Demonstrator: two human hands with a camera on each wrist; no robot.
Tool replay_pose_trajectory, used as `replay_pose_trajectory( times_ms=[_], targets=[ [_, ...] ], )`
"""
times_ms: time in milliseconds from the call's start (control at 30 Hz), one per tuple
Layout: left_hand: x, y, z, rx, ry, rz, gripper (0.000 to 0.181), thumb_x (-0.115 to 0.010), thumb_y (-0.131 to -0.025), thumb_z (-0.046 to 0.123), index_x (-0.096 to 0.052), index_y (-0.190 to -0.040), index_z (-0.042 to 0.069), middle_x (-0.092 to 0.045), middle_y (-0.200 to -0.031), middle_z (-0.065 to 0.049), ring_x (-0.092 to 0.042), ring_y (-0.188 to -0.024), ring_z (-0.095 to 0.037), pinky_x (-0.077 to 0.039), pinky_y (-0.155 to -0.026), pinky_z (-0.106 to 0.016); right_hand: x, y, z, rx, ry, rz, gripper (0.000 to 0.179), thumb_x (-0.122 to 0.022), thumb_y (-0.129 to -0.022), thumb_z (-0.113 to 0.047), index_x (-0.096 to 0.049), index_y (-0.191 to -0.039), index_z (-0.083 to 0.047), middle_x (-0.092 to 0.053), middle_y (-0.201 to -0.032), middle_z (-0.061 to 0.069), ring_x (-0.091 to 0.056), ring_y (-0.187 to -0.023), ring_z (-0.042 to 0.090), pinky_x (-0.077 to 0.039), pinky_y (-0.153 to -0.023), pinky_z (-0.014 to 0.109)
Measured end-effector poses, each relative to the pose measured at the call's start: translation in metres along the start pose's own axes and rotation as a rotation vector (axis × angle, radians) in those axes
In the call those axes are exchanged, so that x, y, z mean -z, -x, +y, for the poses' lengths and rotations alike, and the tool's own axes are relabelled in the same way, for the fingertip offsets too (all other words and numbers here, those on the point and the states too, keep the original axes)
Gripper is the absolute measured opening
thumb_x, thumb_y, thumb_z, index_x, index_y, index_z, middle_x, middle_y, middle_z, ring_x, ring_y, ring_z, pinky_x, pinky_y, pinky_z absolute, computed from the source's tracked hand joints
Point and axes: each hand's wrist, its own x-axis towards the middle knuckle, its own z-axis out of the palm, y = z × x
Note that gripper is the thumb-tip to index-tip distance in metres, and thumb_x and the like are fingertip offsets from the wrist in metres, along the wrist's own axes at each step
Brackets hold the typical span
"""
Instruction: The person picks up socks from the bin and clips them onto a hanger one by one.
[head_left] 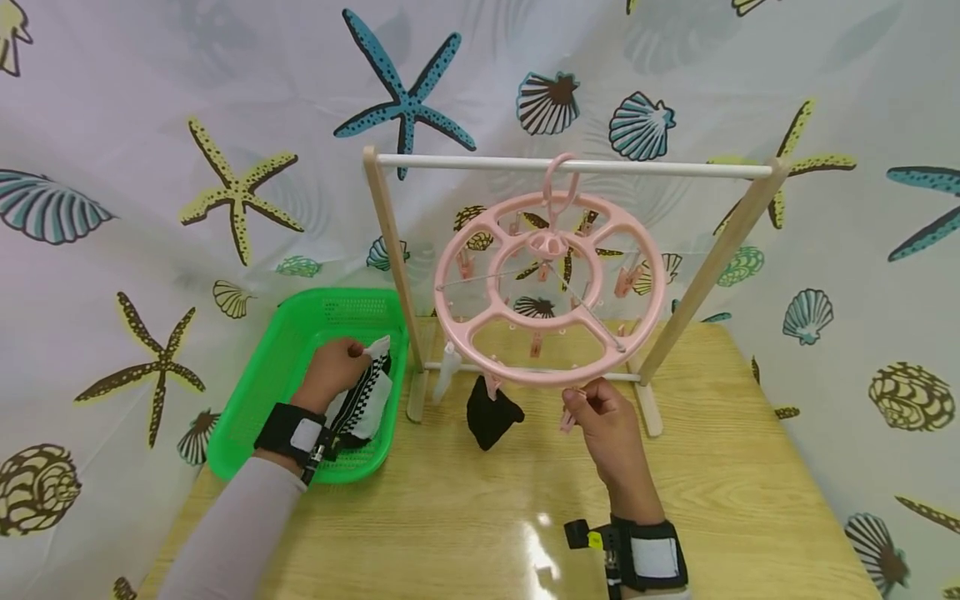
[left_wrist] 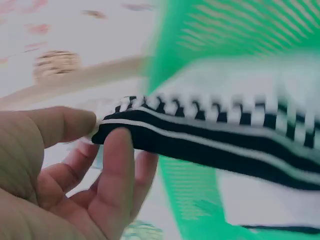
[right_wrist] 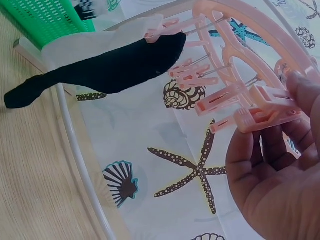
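In the head view my left hand (head_left: pixel 333 371) is over the green basket (head_left: pixel 251 375). It pinches the end of a black-and-white checkered sock (head_left: pixel 367 396) between thumb and fingers. The left wrist view shows the sock's striped edge (left_wrist: pixel 200 137) stretching from the fingertips toward the basket. My right hand (head_left: pixel 611 425) is at the front rim of a round pink drying hanger (head_left: pixel 551 377), where it pinches a pink clothespin (right_wrist: pixel 267 107). A black sock (head_left: pixel 491 414) hangs from another clip to the left, and a white item (head_left: pixel 447 371) hangs beyond it.
The hanger hooks over the white bar (head_left: pixel 465 162) of a wooden-legged rack (head_left: pixel 708 271) on a wood-grain table (head_left: pixel 450 533). Several other pink clips (head_left: pixel 628 282) dangle beneath its rings. Behind stands a sheet (head_left: pixel 480 67) printed with starfish and shells.
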Motion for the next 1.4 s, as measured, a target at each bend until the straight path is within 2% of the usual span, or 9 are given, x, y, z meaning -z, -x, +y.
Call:
replay_pose_trajectory(
  times_ms=[233, 400, 533, 633, 733, 933, 1033, 1200, 1400],
  targets=[
    [0.012, 0.043, 0.041, -0.077, 0.326, 0.031, 0.035, -0.057, -0.102, 0.026, -0.058, -0.127, 0.001, -0.062, -0.118, -0.020, -0.062, -0.098, -0.031, -0.049, -0.070, -0.036, 0.000, 0.000, 0.001, -0.016, 0.001, 0.002, 0.026, -0.063, -0.098, -0.008, -0.049, -0.084, 0.008, -0.059, -0.076, 0.006, -0.061, -0.065, 0.018, -0.052, -0.061, 0.031],
    [0.012, 0.069, 0.059, -0.179, 0.423, 0.112, 0.025, -0.061, -0.101, 0.022, -0.061, -0.116, 0.003, -0.065, -0.114, -0.016, -0.062, -0.103, -0.029, -0.051, -0.077, -0.040, -0.002, -0.001, -0.001, -0.006, 0.001, 0.008, 0.027, -0.063, -0.098, -0.007, -0.048, -0.084, 0.010, -0.059, -0.077, 0.006, -0.061, -0.064, 0.017, -0.052, -0.060, 0.030],
    [0.006, 0.084, 0.075, -0.205, 0.453, 0.164, 0.022, -0.062, -0.100, 0.023, -0.063, -0.111, 0.004, -0.066, -0.109, -0.014, -0.063, -0.103, -0.027, -0.052, -0.080, -0.041, 0.000, -0.003, -0.002, -0.016, -0.001, 0.016, 0.028, -0.063, -0.098, -0.008, -0.047, -0.084, 0.011, -0.059, -0.077, 0.007, -0.061, -0.064, 0.017, -0.052, -0.060, 0.029],
    [-0.010, 0.095, 0.087, -0.225, 0.494, 0.165, 0.017, -0.064, -0.098, 0.018, -0.064, -0.108, 0.003, -0.066, -0.105, -0.013, -0.063, -0.099, -0.024, -0.053, -0.079, -0.037, 0.000, -0.002, -0.003, -0.022, 0.000, 0.018, 0.029, -0.063, -0.098, -0.008, -0.047, -0.084, 0.011, -0.059, -0.076, 0.007, -0.061, -0.064, 0.017, -0.051, -0.060, 0.028],
    [-0.036, 0.106, 0.095, -0.256, 0.546, 0.134, 0.012, -0.067, -0.096, 0.012, -0.066, -0.104, 0.003, -0.065, -0.099, -0.010, -0.062, -0.089, -0.020, -0.053, -0.071, -0.029, 0.001, -0.002, -0.002, -0.021, -0.003, 0.022, 0.027, -0.063, -0.098, -0.008, -0.048, -0.083, 0.010, -0.060, -0.075, 0.008, -0.061, -0.063, 0.017, -0.051, -0.060, 0.028],
    [-0.092, 0.128, 0.107, -0.283, 0.639, -0.029, 0.010, -0.070, -0.094, 0.013, -0.067, -0.100, 0.006, -0.065, -0.093, -0.005, -0.060, -0.083, -0.016, -0.052, -0.068, -0.024, -0.001, -0.001, -0.001, -0.018, -0.025, 0.024, 0.026, -0.063, -0.098, -0.009, -0.049, -0.084, 0.007, -0.060, -0.075, 0.008, -0.061, -0.064, 0.017, -0.051, -0.060, 0.028],
    [-0.112, 0.134, 0.113, -0.303, 0.621, -0.097, 0.012, -0.068, -0.096, 0.020, -0.067, -0.100, 0.008, -0.066, -0.092, -0.003, -0.061, -0.083, -0.014, -0.053, -0.069, -0.025, -0.002, -0.001, -0.001, -0.016, -0.036, 0.025, 0.025, -0.063, -0.098, -0.009, -0.049, -0.083, 0.007, -0.060, -0.075, 0.007, -0.060, -0.063, 0.017, -0.051, -0.060, 0.028],
    [-0.135, 0.132, 0.123, -0.361, 0.582, -0.109, 0.013, -0.066, -0.097, 0.022, -0.067, -0.100, 0.010, -0.065, -0.090, 0.001, -0.060, -0.076, -0.012, -0.051, -0.066, -0.026, -0.003, 0.000, -0.003, -0.007, -0.054, 0.020, 0.026, -0.063, -0.098, -0.006, -0.048, -0.083, 0.009, -0.059, -0.075, 0.007, -0.060, -0.063, 0.016, -0.051, -0.059, 0.027],
    [-0.154, 0.117, 0.135, -0.387, 0.583, -0.085, 0.010, -0.065, -0.098, 0.019, -0.067, -0.101, 0.010, -0.065, -0.090, 0.002, -0.060, -0.076, -0.009, -0.052, -0.068, -0.026, -0.004, 0.000, -0.004, -0.010, -0.057, 0.025, 0.025, -0.063, -0.097, -0.006, -0.050, -0.084, 0.011, -0.059, -0.075, 0.005, -0.059, -0.063, 0.016, -0.051, -0.061, 0.027]
  ],
)
